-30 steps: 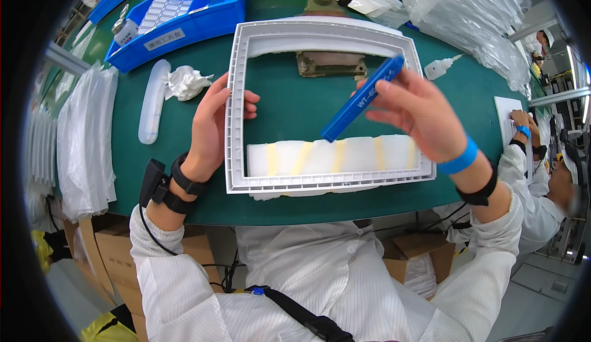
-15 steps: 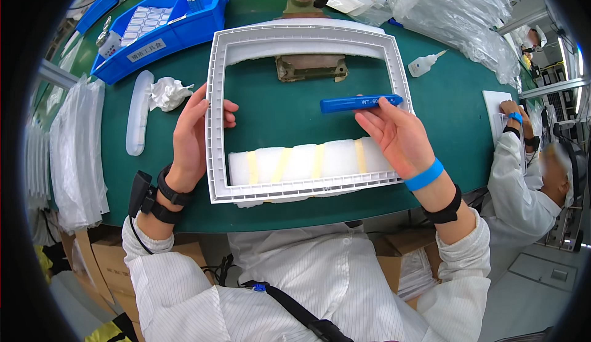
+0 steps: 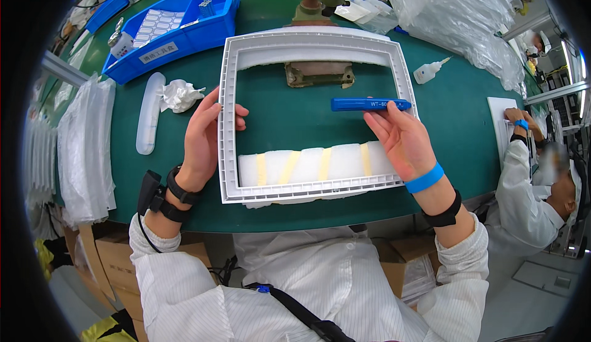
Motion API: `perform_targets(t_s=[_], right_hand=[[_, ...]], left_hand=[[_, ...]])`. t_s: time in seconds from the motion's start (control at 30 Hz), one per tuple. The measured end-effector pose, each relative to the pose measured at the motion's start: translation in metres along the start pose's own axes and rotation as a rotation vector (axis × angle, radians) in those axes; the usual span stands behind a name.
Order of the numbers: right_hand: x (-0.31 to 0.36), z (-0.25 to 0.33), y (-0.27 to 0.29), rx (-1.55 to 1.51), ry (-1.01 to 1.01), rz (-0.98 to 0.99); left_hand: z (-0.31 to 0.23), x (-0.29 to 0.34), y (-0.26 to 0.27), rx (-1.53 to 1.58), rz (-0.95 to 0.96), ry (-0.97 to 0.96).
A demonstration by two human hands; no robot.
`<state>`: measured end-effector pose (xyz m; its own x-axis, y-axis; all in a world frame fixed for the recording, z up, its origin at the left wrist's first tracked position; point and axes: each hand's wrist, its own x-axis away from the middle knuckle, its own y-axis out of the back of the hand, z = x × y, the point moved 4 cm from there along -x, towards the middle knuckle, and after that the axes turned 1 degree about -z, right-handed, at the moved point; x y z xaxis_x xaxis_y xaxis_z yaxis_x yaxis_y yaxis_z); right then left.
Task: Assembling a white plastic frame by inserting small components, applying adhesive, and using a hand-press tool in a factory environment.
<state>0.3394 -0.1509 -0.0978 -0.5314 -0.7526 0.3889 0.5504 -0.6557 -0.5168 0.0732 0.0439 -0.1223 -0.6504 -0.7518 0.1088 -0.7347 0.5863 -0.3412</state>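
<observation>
A white rectangular plastic frame (image 3: 315, 41) lies flat on the green table. My left hand (image 3: 206, 136) grips its left side, fingers curled over the inner edge. A white foam strip with yellow tape bands (image 3: 314, 163) sits along the frame's near side. A blue pen-shaped tool (image 3: 369, 104) lies across the frame's right side. My right hand (image 3: 400, 139) rests palm up just below it, fingers apart, fingertips touching the tool's right end.
A blue bin (image 3: 175, 25) with small parts stands at the back left. A crumpled white wipe (image 3: 180, 94) and a long clear tray (image 3: 149, 113) lie left of the frame. Bagged parts (image 3: 83, 151) stack at the left edge. A small white bottle (image 3: 429, 71) lies right. Another person (image 3: 529, 182) works at right.
My right hand lowered the blue tool from a tilted grip to lie flat across the frame, then opened beneath it. The left hand kept its hold on the frame.
</observation>
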Motion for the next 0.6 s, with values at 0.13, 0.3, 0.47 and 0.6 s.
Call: perform_targets(t_s=[0.13,0.3,0.47,0.6], right_hand=[[0.0009,0.0014,-0.0035,0.001,0.012,-0.005],[-0.0002,0.0009,-0.0028,-0.011,0.010,-0.029],[-0.0026,-0.0011,-0.0006,-0.014,0.024,-0.020],[-0.0014,-0.0011,-0.0014,-0.025,0.027,-0.027]], left_hand=[[-0.0005,-0.0004,0.0005,0.011,0.000,-0.001],[-0.0009,-0.0005,0.0009,0.003,0.007,-0.013],[-0.0009,-0.0006,0.0004,0.005,-0.001,-0.004],[-0.0004,-0.0005,0.0002,0.008,0.003,-0.010]])
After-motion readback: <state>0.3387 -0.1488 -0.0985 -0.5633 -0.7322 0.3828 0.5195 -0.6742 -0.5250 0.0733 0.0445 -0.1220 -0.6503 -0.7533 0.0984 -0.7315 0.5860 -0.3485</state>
